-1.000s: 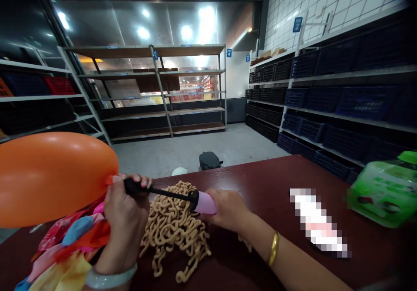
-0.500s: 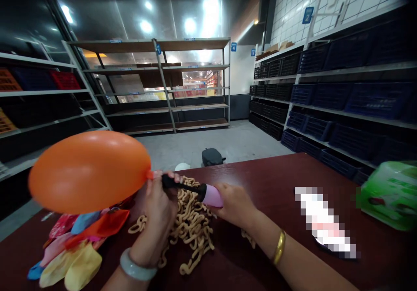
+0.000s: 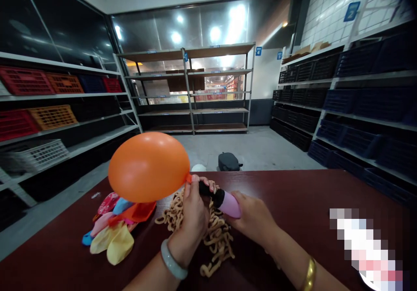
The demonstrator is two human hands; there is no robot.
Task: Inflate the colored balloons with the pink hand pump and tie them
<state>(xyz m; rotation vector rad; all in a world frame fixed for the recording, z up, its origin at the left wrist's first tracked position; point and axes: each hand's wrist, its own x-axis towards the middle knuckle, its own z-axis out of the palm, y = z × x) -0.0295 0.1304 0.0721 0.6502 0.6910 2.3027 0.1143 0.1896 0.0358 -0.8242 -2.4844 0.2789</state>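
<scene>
An inflated orange balloon (image 3: 149, 167) is on the left end of a hand balloon pump (image 3: 230, 204). My left hand (image 3: 195, 208) is closed where the balloon's neck meets the pump, its fingers around the pump's black end. The pump's pink end is in the closed grip of my right hand (image 3: 256, 217). The black and pink parts are pushed close together, with hardly any rod showing. Beneath my hands lies a heap of beige, twisted strands (image 3: 216, 234). Limp balloons (image 3: 120, 239) in yellow, red, pink and blue lie left of my left hand.
These things lie on a dark red table (image 3: 293, 195); a blurred-out object (image 3: 368, 247) is at its right. On the floor beyond its far edge stands a dark grey bag-like object (image 3: 229, 161). Shelving with crates (image 3: 54, 116) lines both sides, and a rack (image 3: 218, 110) stands at the back.
The view has swung left, so everything sits further right and the green package has left the picture. The pump's black rod, visible before, has slid in as its two parts came together.
</scene>
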